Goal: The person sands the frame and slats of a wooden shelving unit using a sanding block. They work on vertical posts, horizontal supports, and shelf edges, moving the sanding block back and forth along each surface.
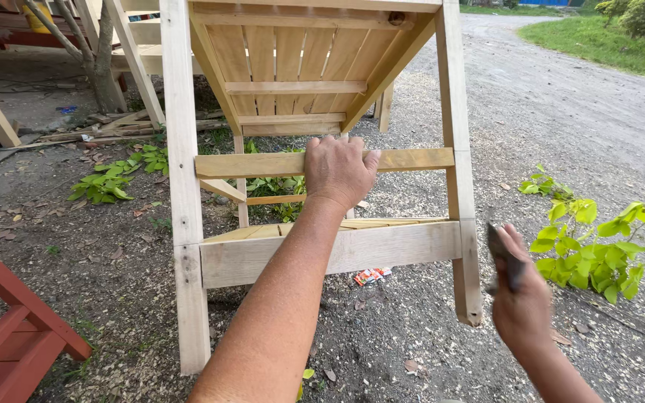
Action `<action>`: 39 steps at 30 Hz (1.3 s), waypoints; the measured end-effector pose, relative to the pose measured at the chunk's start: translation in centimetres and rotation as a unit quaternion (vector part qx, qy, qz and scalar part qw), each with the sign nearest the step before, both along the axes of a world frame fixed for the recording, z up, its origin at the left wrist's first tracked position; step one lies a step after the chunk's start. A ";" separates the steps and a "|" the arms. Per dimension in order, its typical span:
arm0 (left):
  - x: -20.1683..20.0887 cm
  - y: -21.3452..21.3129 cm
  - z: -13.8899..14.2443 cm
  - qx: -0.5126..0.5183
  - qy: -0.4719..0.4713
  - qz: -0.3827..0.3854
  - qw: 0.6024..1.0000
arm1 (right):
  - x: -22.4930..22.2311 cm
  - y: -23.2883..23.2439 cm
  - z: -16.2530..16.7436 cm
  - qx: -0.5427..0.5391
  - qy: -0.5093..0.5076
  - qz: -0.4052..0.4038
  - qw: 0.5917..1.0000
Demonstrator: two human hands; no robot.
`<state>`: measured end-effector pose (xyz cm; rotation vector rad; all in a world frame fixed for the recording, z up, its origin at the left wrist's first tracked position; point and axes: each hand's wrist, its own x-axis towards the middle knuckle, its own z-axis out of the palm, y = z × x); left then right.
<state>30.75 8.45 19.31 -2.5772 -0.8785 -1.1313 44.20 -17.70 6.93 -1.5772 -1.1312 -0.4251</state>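
At the lower left of the frame a red-painted wooden frame (5,336) is lying on the gravel ground (382,336), while an unpainted wooden chair frame (315,149) is standing across the centre. The left hand (337,170) is gripping the chair's middle crossbar (412,160), fingers curling over its top edge. At lower right, the right hand (520,302) is closing around a small dark flat piece (503,254), just beside the chair's right leg (463,224) and near a leafy green plant (599,246).

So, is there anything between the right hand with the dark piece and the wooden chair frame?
Nothing visible stands between them. The right hand, holding a small dark piece, is just beside the chair frame's right leg, with only open air over the gravel ground between. The left hand already grips the yellowish crossbar.
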 end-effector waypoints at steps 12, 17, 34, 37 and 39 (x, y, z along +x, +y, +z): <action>-0.5 -0.8 0.8 -0.014 0.033 0.011 0.999 | 3.1 -4.3 -10.2 -0.106 -0.152 -0.190 0.964; -0.1 -0.5 0.5 0.007 0.004 0.016 1.000 | 0.7 1.3 -2.8 -0.073 -0.174 -0.195 0.962; 0.0 -0.1 0.0 0.007 -0.016 0.001 1.000 | -4.5 8.0 -2.4 -0.055 -0.193 -0.108 0.974; -0.3 -0.1 0.0 0.036 -0.032 -0.010 0.999 | -7.0 10.3 -1.7 -0.102 -0.251 -0.008 0.963; -0.6 -0.2 0.0 0.046 -0.035 -0.011 0.998 | -6.6 10.2 -0.8 -0.169 -0.299 0.018 0.939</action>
